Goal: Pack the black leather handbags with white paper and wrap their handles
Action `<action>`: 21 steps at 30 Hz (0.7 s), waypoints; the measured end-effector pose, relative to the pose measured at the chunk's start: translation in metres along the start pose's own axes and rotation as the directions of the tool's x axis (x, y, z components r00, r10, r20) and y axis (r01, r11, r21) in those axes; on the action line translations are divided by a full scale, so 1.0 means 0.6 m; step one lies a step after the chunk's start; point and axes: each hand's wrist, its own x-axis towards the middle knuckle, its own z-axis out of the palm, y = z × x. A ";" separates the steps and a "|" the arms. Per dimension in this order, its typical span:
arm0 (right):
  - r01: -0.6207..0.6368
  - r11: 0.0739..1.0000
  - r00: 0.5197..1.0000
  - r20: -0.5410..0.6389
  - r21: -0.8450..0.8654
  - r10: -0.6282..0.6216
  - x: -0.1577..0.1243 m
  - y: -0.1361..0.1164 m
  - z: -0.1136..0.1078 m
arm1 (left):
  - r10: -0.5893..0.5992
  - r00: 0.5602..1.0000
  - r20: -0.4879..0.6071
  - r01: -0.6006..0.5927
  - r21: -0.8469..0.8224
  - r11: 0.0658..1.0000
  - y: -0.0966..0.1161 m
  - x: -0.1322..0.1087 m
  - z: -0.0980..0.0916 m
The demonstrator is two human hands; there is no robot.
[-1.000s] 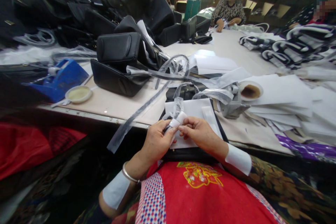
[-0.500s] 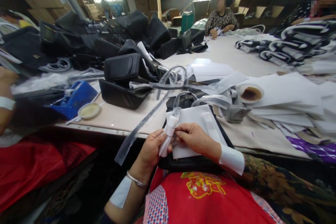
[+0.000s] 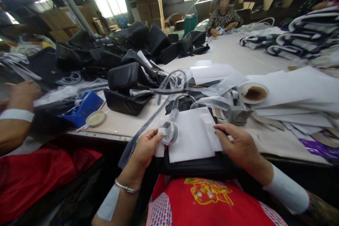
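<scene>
Your left hand [image 3: 145, 148], thumb uppermost, pinches a coiled white strip [image 3: 173, 131]. Your right hand [image 3: 239, 144] pinches a flat, narrow white piece [image 3: 211, 132].

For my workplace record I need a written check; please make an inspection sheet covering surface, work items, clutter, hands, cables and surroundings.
Surface: pale table, with many things on it.
Work items: black bag before the person; white sheet on it.
Clutter: blue holder and small dish at left; bowl with brown contents and loose papers at right.
Hands: left hand pinches a white roll; right hand touches a narrow white strip.
Cables: nothing seen.
Surroundings: co-worker across the table; another person's arm at left; cardboard boxes behind.
</scene>
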 end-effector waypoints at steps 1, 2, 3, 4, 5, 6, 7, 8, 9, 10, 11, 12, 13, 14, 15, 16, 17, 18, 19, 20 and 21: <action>0.013 1.000 1.000 -0.009 -0.016 -0.013 -0.006 0.012 -0.001 | 0.027 1.000 -0.015 -0.025 0.123 0.992 0.001 0.004 0.000; 0.012 1.000 1.000 -0.008 -0.021 -0.012 -0.013 0.023 0.000 | 0.079 0.996 -0.037 -0.065 0.293 0.954 0.001 0.007 -0.001; -0.004 1.000 1.000 -0.001 -0.016 0.004 -0.019 0.033 0.001 | 0.144 0.988 -0.051 -0.105 0.456 0.884 0.000 0.009 -0.002; -0.033 0.999 0.999 0.004 -0.006 0.033 -0.025 0.044 0.003 | 0.203 0.978 -0.056 -0.135 0.570 0.810 -0.003 0.011 -0.004; -0.069 0.998 0.998 0.003 0.006 0.069 -0.031 0.054 0.005 | 0.239 0.969 -0.058 -0.152 0.623 0.768 -0.008 0.012 -0.006; -0.110 0.994 0.994 -0.006 0.016 0.110 -0.037 0.063 0.006 | 0.249 0.966 -0.066 -0.156 0.620 0.769 -0.014 0.011 -0.008; -0.154 0.988 0.988 -0.013 0.027 0.154 -0.043 0.071 0.007 | 0.235 0.969 -0.079 -0.147 0.582 0.800 -0.022 0.010 -0.009; -0.204 0.978 0.979 -0.015 0.042 0.205 -0.049 0.079 0.008 | 0.208 0.973 -0.094 -0.128 0.532 0.837 -0.031 0.008 -0.010; -0.259 0.964 0.966 -0.001 0.067 0.259 -0.055 0.084 0.008 | 0.179 0.977 -0.116 -0.101 0.488 0.867 -0.039 0.006 -0.010; -0.309 0.946 0.951 0.028 0.100 0.308 -0.061 0.087 0.009 | 0.161 0.978 -0.137 -0.082 0.458 0.885 -0.047 0.004 -0.009; -0.350 0.927 0.937 0.069 0.137 0.344 -0.067 0.087 0.010 | 0.154 0.977 -0.149 -0.076 0.432 0.898 -0.053 0.003 -0.007; -0.376 0.910 0.926 0.114 0.175 0.361 -0.071 0.086 0.011 | 0.158 0.976 -0.152 -0.084 0.408 0.909 -0.057 0.003 -0.004; -0.383 0.900 0.922 0.154 0.210 0.356 -0.075 0.083 0.012 | 0.163 0.976 -0.146 -0.096 0.383 0.919 -0.058 0.006 -0.001; -0.373 0.897 0.924 0.186 0.238 0.335 -0.077 0.079 0.013 | 0.160 0.978 -0.136 -0.102 0.359 0.928 -0.058 0.010 0.001; -0.356 0.899 0.928 0.212 0.254 0.307 -0.076 0.076 0.014 | 0.146 0.980 -0.136 -0.093 0.338 0.936 -0.055 0.015 0.002; -0.343 0.903 0.930 0.232 0.259 0.286 -0.073 0.074 0.014 | 0.123 0.983 -0.139 -0.071 0.327 0.942 -0.051 0.021 0.002; -0.335 0.908 0.930 0.242 0.250 0.276 -0.068 0.075 0.013 | 0.096 0.985 -0.141 -0.045 0.327 0.944 -0.046 0.027 -0.001; -0.329 0.916 0.932 0.231 0.229 0.278 -0.060 0.078 0.011 | 0.077 0.987 -0.138 -0.026 0.338 0.941 -0.042 0.032 -0.004; -0.317 0.927 0.941 0.190 0.198 0.281 -0.048 0.083 0.007 | 0.071 0.989 -0.130 -0.019 0.362 0.932 -0.037 0.036 -0.008; -0.288 0.945 0.956 0.113 0.158 0.272 -0.034 0.090 0.003 | 0.083 0.988 -0.131 -0.023 0.403 0.915 -0.032 0.037 -0.012; -0.235 0.966 0.972 0.014 0.105 0.235 -0.016 0.097 -0.003 | 0.125 0.981 -0.149 -0.043 0.461 0.886 -0.026 0.037 -0.014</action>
